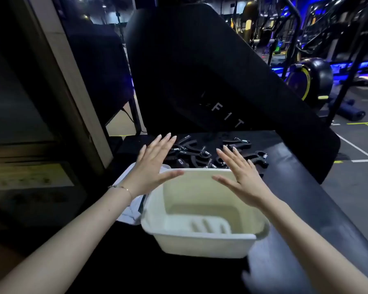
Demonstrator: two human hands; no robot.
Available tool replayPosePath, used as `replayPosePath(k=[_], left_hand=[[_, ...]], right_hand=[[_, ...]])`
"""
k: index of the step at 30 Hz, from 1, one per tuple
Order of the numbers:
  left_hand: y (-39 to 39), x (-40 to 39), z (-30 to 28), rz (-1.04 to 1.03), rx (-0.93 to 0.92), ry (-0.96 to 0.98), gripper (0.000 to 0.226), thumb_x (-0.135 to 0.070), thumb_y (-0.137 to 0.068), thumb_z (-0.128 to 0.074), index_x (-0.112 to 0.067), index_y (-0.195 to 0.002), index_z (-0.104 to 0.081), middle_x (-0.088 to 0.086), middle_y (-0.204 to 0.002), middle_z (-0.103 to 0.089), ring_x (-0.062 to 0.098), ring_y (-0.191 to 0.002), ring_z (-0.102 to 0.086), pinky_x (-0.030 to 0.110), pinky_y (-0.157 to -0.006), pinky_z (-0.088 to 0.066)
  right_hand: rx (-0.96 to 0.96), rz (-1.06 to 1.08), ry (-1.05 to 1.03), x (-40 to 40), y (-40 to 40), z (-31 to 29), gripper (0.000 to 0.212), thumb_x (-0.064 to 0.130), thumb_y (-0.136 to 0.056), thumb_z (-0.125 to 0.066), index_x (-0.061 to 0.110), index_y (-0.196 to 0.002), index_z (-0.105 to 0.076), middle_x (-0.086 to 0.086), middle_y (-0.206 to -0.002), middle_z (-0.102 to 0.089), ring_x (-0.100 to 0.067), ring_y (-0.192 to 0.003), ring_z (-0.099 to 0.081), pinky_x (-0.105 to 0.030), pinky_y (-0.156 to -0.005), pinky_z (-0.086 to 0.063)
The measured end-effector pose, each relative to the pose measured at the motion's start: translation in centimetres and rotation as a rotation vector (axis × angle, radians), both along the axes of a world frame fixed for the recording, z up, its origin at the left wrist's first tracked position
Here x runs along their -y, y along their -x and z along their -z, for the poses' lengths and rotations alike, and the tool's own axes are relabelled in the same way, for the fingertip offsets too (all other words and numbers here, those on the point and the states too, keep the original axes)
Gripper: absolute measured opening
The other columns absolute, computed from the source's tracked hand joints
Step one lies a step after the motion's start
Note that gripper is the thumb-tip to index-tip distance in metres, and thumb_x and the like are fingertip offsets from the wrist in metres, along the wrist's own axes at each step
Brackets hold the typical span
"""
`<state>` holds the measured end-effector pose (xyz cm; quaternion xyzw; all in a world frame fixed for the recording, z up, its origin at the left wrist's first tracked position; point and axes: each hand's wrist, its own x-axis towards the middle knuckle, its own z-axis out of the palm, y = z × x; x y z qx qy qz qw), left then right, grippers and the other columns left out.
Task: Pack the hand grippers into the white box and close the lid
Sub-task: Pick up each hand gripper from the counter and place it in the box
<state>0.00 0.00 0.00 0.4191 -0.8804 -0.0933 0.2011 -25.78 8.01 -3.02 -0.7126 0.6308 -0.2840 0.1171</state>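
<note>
- The white box (200, 236) stands open on the black bench (295, 187), close to the bench's near edge, and nothing lies inside it.
- The hand grippers (202, 153) lie in a loose black pile with metal springs, on the bench just beyond the box's far rim, toward the bench's far edge.
- The left hand (151, 166) hovers above the box's far left corner, palm down, its fingers (164, 143) straight and spread, holding nothing.
- The right hand (242, 177) hovers above the box's far right rim, also flat, fingers spread and gripping nothing.
- A thin bracelet (123, 188) circles the left wrist.
- A white lid (134, 206) lies beside the box at the bench's left edge, partly hidden by the left arm.
- A black padded seat back (200, 71) marked "F1T" rises beyond the bench's far edge.
</note>
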Motion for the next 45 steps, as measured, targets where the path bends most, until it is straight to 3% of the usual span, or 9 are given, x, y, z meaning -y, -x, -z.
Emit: replayPosePath(k=[7,11,15,19,24,27,33,38,45], left_hand=[[-2.1,0.2,3.2,-0.062,0.201,-0.108,0.085,-0.069,-0.082,-0.039,-0.036,-0.150,-0.001,-0.017,-0.159,0.005,0.005,-0.145,0.016,0.042,-0.119,0.006],[-2.2,0.8,4.8,-0.116,0.012,-0.398,0.070,-0.041,-0.094,-0.052,-0.034,-0.150,-0.011,-0.013,-0.159,-0.008,0.014,-0.148,-0.001,0.037,-0.120,-0.010],[-1.7,0.5,5.0,-0.176,-0.114,-0.579,0.067,-0.007,-0.096,-0.043,-0.026,-0.152,-0.011,-0.005,-0.155,-0.025,0.025,-0.124,-0.048,0.034,-0.095,-0.046],[-1.5,0.4,5.4,-0.195,-0.079,-0.545,0.071,0.002,-0.091,-0.034,-0.019,-0.153,-0.007,0.001,-0.159,-0.016,0.028,-0.142,-0.025,0.040,-0.112,-0.027],[-1.6,-0.6,5.8,-0.203,-0.036,-0.547,0.071,0.003,-0.092,-0.030,-0.020,-0.153,-0.002,-0.008,-0.160,-0.004,0.032,-0.141,-0.027,0.039,-0.098,-0.042],[-1.5,-0.7,6.1,-0.189,-0.032,-0.522,0.070,0.002,-0.092,-0.030,-0.020,-0.153,-0.002,-0.006,-0.161,0.000,0.012,-0.146,-0.008,0.017,-0.105,-0.020],[-1.2,-0.3,5.6,-0.160,0.061,-0.516,0.064,-0.017,-0.099,-0.040,-0.023,-0.152,-0.004,-0.004,-0.160,-0.008,0.015,-0.142,-0.025,0.022,-0.102,-0.029],[0.1,3.8,3.8,-0.176,-0.041,-0.378,0.063,-0.046,-0.096,-0.042,-0.025,-0.151,-0.020,-0.002,-0.155,-0.025,0.022,-0.141,-0.030,0.037,-0.114,-0.025],[4.0,10.6,5.6,0.081,-0.034,-0.433,0.065,-0.036,-0.093,-0.055,-0.032,-0.149,-0.022,-0.010,-0.155,-0.029,0.009,-0.138,-0.035,0.018,-0.106,-0.027]], right_hand=[[-0.165,0.074,-0.143,-2.5,0.6,2.5,0.070,0.075,-0.081,-0.029,0.052,-0.141,-0.002,0.019,-0.156,0.002,-0.008,-0.143,0.015,-0.055,-0.112,-0.001],[-0.203,0.074,-0.212,-1.8,1.0,2.7,0.066,0.023,-0.095,-0.046,0.045,-0.145,-0.008,0.013,-0.158,-0.003,-0.012,-0.145,0.007,-0.059,-0.111,-0.013],[-0.200,0.064,-0.196,-1.2,1.4,2.8,0.093,-0.018,-0.072,-0.035,0.037,-0.146,-0.018,0.006,-0.158,-0.012,-0.015,-0.146,0.000,-0.049,-0.112,-0.023],[-0.147,0.060,-0.182,-0.9,1.6,2.8,0.100,-0.025,-0.063,-0.031,0.032,-0.145,-0.024,0.003,-0.157,-0.016,-0.015,-0.146,-0.003,-0.047,-0.114,-0.018],[-0.059,0.042,-0.196,-1.7,2.1,2.9,0.100,-0.027,-0.061,-0.028,0.027,-0.145,-0.026,0.004,-0.156,-0.018,-0.011,-0.145,-0.002,-0.048,-0.115,-0.016],[-0.071,0.050,-0.194,-2.4,2.0,3.0,0.097,-0.027,-0.064,-0.029,0.023,-0.147,-0.024,0.002,-0.157,-0.015,-0.010,-0.145,-0.001,-0.046,-0.116,-0.014],[-0.149,0.048,-0.218,-3.1,1.7,3.0,0.088,-0.022,-0.073,-0.034,0.023,-0.147,-0.017,0.002,-0.158,-0.009,-0.012,-0.145,0.003,-0.039,-0.118,-0.009],[-0.252,0.055,-0.231,-2.2,1.1,2.3,0.056,0.032,-0.098,-0.039,0.036,-0.147,-0.012,0.012,-0.158,-0.002,-0.009,-0.144,0.009,-0.044,-0.116,-0.005],[-0.324,0.109,-0.312,-0.4,0.5,2.1,0.084,0.079,-0.066,0.006,0.048,-0.144,0.000,0.019,-0.156,0.004,-0.006,-0.143,0.013,-0.045,-0.116,-0.004]])
